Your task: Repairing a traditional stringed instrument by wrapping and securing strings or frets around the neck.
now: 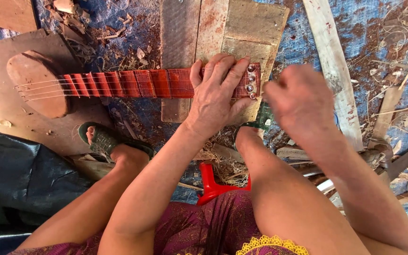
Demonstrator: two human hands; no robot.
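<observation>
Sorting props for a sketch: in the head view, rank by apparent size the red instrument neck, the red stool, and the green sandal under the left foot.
1. Red instrument neck, longest by far.
2. Green sandal and red stool look similar; legs hide part of the stool, so I won't rank them.

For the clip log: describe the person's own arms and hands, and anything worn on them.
Both arms are bare from above the elbow down: no sleeves, gloves, watch or bracelets show. The left hand has short, unpainted nails and no rings in view. The right hand is motion-blurred, so its fingers and any rings cannot be made out. Lower down shows a magenta patterned garment with yellow lace trim.
</observation>
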